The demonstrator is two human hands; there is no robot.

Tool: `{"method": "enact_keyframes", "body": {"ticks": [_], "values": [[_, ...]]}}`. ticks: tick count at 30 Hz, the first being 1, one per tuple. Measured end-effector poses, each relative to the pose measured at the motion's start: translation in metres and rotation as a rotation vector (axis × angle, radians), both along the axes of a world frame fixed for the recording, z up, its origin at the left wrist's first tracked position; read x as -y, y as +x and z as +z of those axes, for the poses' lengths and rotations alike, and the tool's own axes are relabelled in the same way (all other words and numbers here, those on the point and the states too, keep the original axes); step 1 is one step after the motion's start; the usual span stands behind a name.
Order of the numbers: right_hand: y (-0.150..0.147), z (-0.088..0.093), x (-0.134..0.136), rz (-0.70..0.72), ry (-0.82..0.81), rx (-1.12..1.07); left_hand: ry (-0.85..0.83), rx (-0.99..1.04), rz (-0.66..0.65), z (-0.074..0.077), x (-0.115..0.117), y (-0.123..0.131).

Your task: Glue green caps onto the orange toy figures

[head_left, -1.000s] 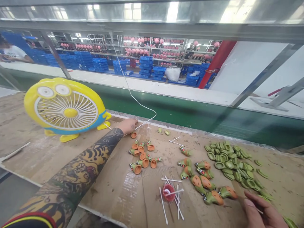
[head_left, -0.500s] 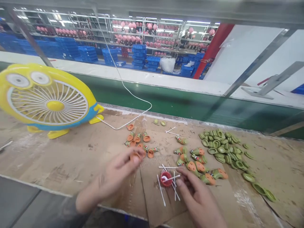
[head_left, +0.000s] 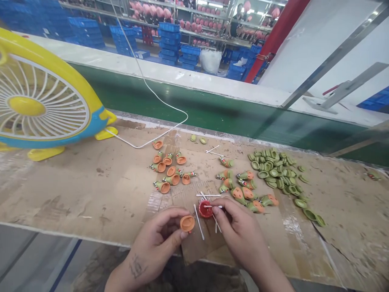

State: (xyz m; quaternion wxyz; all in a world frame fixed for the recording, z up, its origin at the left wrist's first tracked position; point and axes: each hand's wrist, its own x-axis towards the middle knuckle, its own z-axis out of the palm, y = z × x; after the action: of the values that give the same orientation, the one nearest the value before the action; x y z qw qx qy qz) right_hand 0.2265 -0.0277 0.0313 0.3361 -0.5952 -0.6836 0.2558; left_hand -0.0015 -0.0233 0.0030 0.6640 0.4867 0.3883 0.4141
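Observation:
My left hand is closed on a small orange toy piece, its open end facing up, near the table's front edge. My right hand pinches a cotton swab whose tip rests in a small red cap. More swabs lie around the cap. Behind the hands sits a cluster of orange-and-green toy pieces. Another group of green-and-orange pieces lies to the right of the cap.
A heap of green ring-like parts lies at the right. A yellow cartoon desk fan stands at the left, its white cable running up and back. The cardboard-covered table borders a green conveyor. Blue crates fill the background.
My left hand came back from the fan cable, picked an orange piece and brought it near. My right hand moved to the red cap with a swab. The view tilted down.

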Motion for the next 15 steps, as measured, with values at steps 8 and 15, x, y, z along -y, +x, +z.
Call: {"method": "enact_keyframes", "body": {"ticks": [8,15], "values": [[0.001,0.007,0.008,-0.045,0.158,-0.055,-0.055,0.070,0.023,-0.003,-0.001,0.005],[-0.010,0.006,0.033,-0.062,0.099,-0.405,0.057,0.045,0.043,-0.003,-0.001,0.007]]}}
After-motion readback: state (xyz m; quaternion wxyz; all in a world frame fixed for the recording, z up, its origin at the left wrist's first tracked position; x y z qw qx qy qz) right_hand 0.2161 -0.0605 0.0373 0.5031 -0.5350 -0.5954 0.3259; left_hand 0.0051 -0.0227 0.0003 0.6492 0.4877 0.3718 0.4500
